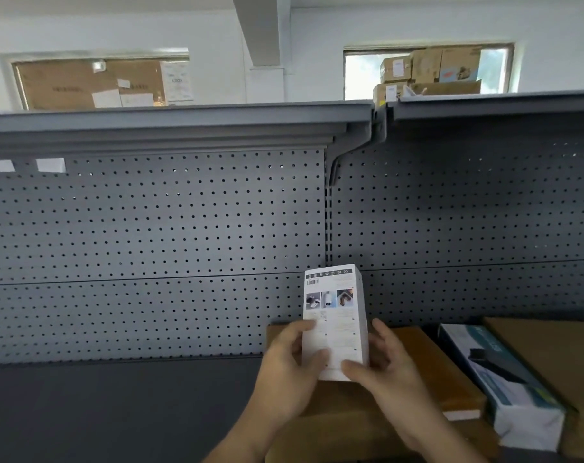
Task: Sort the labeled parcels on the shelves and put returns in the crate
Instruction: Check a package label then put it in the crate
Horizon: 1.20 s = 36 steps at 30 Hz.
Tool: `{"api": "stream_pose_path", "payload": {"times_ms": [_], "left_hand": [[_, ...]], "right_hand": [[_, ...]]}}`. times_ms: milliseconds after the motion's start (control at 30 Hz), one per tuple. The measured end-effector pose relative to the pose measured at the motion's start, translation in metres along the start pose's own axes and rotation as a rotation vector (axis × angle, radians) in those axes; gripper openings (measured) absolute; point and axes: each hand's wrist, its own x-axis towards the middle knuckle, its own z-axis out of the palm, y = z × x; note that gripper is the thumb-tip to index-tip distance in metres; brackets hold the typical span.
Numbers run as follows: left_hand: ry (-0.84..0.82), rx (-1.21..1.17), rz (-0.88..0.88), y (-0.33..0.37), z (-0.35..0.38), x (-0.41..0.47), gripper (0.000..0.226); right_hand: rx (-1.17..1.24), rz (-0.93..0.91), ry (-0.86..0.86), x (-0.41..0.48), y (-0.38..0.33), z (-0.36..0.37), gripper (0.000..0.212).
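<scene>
- The left hand (288, 369) grips the left edge of the white parcel (334, 315) — thumb on the printed face, fingers curled round the side.
- The right hand (389, 365) holds the right edge, thumb across the lower front.
- The parcel stands upright between both sets of fingers, its barcode end above them.
- Below the fingers lie brown cartons (334, 426) on the grey shelf (116, 396).
- Right of the right fingers, apart — a blue-and-white box (504, 379).
- Beyond the fingertips rises the perforated back panel (150, 228).
</scene>
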Motion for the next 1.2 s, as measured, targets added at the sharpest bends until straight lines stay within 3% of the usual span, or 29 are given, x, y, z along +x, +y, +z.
{"api": "stream_pose_path", "payload": {"times_ms": [167, 300, 433, 567, 700, 833, 933, 1033, 1133, 1200], "left_hand": [[-0.024, -0.028, -0.031, 0.017, 0.008, 0.000, 0.038], [-0.071, -0.078, -0.063, 0.022, 0.010, 0.001, 0.046], [-0.099, -0.098, -0.022, 0.022, 0.008, 0.002, 0.033], [-0.108, -0.094, -0.018, 0.018, 0.002, 0.000, 0.029], [-0.152, -0.079, -0.006, 0.014, -0.004, -0.002, 0.033], [-0.156, -0.088, 0.009, 0.013, -0.011, 0.000, 0.043], [-0.106, -0.068, 0.071, 0.013, -0.014, 0.000, 0.049], [-0.020, -0.053, 0.096, 0.012, -0.011, -0.002, 0.041], [0.030, -0.044, 0.088, 0.014, -0.007, -0.003, 0.035], [0.009, -0.060, 0.073, 0.015, -0.006, -0.004, 0.044]], "right_hand": [[-0.085, -0.116, -0.003, -0.004, -0.009, 0.004, 0.113], [-0.025, -0.168, -0.064, -0.008, -0.013, 0.001, 0.082], [-0.052, -0.174, -0.094, -0.010, -0.011, 0.002, 0.053], [-0.097, -0.158, -0.034, -0.006, -0.010, 0.000, 0.037], [-0.134, -0.134, 0.007, 0.002, -0.011, 0.001, 0.052], [-0.104, -0.023, -0.073, 0.008, -0.018, 0.004, 0.081], [-0.142, -0.012, -0.124, 0.007, -0.024, 0.008, 0.065], [-0.152, -0.012, -0.084, 0.008, -0.022, 0.010, 0.047], [-0.133, -0.010, -0.019, 0.009, -0.020, 0.009, 0.041], [-0.136, -0.028, 0.003, 0.009, -0.019, 0.008, 0.039]]}}
